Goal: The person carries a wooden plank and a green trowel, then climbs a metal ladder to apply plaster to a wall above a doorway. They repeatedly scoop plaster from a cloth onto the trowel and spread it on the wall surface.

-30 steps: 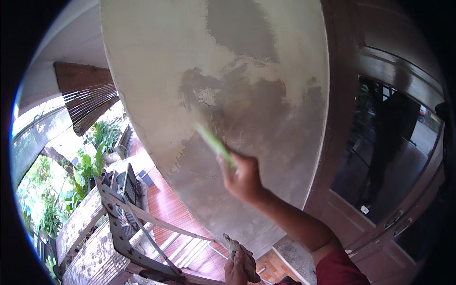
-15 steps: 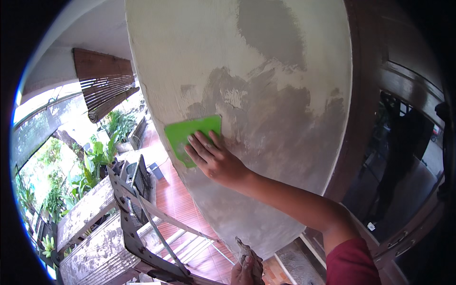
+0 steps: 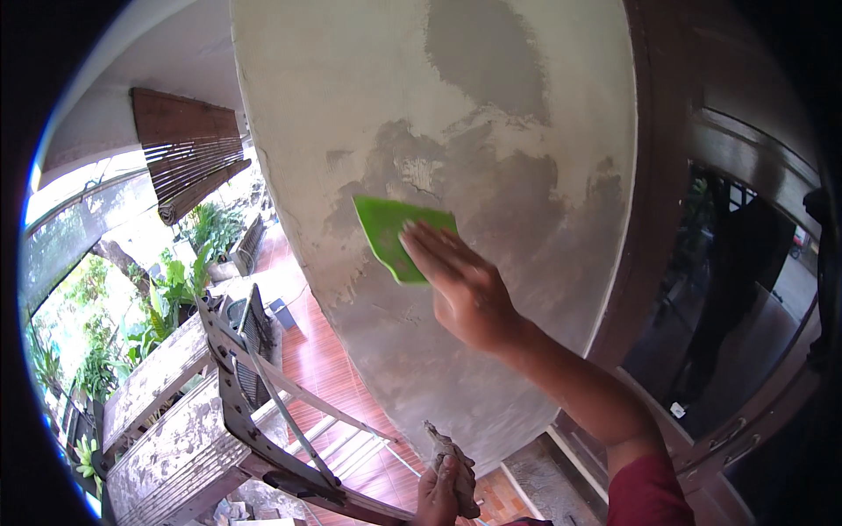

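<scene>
My right hand grips a flat green plastic spreader, with the fingers spread over its face. It is held at the wall, over darker grey patches of wet-looking filler; whether its edge touches cannot be told. Low in the picture, my left hand is closed round a putty-caked object with a narrow pointed upper end. Its exact kind is hidden by the grey coating and my fingers.
A paint-spattered ladder stands at lower left, over a red tiled floor. Beyond are potted plants and a rolled bamboo blind. A dark brown frame with glass panels borders the wall on the right.
My right hand has moved the green spreader to the right and slightly up across the wall, tilting it. My left hand has risen a little with the caked object.
</scene>
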The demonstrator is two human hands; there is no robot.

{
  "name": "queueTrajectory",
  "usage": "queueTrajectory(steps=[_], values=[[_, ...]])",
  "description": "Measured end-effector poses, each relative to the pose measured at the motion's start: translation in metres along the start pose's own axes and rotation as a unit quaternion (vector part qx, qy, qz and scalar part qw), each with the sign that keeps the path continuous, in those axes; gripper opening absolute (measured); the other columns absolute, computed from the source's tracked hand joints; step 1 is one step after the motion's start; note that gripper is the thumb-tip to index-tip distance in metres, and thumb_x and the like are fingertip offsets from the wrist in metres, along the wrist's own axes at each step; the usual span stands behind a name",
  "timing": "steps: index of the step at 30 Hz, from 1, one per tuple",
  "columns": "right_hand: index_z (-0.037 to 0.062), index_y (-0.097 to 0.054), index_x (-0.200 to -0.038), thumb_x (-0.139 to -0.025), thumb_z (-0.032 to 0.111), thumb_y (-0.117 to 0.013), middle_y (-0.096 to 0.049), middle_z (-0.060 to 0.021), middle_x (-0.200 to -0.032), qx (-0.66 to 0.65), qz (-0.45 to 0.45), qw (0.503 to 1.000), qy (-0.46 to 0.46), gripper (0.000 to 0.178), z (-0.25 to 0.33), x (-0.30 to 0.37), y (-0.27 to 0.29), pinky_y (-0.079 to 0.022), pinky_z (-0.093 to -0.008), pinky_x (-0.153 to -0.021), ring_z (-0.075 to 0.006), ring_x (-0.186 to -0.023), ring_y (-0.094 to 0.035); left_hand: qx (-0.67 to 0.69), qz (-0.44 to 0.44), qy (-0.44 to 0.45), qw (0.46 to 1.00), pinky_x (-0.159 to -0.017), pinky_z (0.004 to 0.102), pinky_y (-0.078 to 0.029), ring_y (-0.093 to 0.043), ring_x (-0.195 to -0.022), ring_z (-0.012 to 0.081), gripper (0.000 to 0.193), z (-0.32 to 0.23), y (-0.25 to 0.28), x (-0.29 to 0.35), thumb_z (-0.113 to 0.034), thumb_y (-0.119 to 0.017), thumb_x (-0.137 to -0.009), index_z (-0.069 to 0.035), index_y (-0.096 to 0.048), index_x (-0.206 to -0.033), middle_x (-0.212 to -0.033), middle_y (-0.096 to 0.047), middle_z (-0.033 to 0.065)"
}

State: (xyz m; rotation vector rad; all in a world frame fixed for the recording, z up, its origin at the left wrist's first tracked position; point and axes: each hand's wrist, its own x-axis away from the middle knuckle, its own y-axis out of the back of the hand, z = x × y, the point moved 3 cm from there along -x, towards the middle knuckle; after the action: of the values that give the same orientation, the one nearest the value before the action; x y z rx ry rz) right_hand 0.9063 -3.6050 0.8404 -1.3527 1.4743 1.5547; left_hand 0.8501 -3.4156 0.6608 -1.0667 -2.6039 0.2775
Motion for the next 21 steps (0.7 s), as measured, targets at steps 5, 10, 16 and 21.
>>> queueTrajectory(steps=[5, 10, 16, 21], values=[[-0.0052, -0.048, -0.127, -0.083, 0.006, -0.052, -0.050, -0.0228, -0.130, 0.131, -0.012, 0.986, 0.106, 0.046, -0.014, -0.041, -0.051, -0.035, -0.0468, -0.106, -0.0360, -0.125, -0.046, -0.006, -0.004, 0.020, 1.000, -0.048, 0.0232, -0.036, -0.046, -0.055, 0.0088, 0.042, -0.002, 0.000, 0.003, -0.043, -0.039, -0.098, -0.005, -0.055, -0.094, -0.066, -0.050, -0.0004], [-0.0048, -0.047, -0.129, -0.085, 0.013, -0.049, -0.044, -0.0235, -0.136, 0.189, 0.083, 0.968, 0.140, 0.048, -0.005, 0.000, -0.102, -0.030, -0.0505, -0.108, -0.0372, -0.130, -0.039, 0.059, 0.012, 0.015, 0.998, -0.047, 0.0233, -0.035, -0.046, -0.055, 0.0094, 0.038, 0.000, 0.001, 0.000, -0.041, -0.041, -0.098, -0.006, -0.055, -0.093, -0.065, -0.049, -0.0009], [-0.0047, -0.046, -0.131, -0.084, 0.011, -0.051, -0.047, -0.0219, -0.135, 0.118, 0.181, 0.969, 0.118, 0.049, 0.016, 0.049, -0.095, -0.034, -0.0466, -0.106, -0.0343, -0.128, -0.043, 0.095, 0.026, 0.015, 0.995, -0.045, 0.0231, -0.033, -0.044, -0.052, 0.0088, 0.037, 0.000, -0.003, -0.001, -0.041, -0.041, -0.098, -0.007, -0.054, -0.090, -0.064, -0.047, -0.0016], [-0.0063, -0.051, -0.121, -0.091, 0.005, -0.050, -0.062, -0.0205, -0.111, -0.368, 0.047, 0.874, -0.315, 0.031, 0.009, 0.049, -0.028, -0.050, -0.0315, -0.081, -0.0210, -0.094, -0.064, 0.055, -0.002, 0.020, 0.998, -0.041, 0.0220, -0.028, -0.039, -0.047, 0.0070, 0.040, -0.005, -0.006, 0.004, -0.045, -0.041, -0.097, -0.009, -0.054, -0.086, -0.059, -0.042, -0.0040]])
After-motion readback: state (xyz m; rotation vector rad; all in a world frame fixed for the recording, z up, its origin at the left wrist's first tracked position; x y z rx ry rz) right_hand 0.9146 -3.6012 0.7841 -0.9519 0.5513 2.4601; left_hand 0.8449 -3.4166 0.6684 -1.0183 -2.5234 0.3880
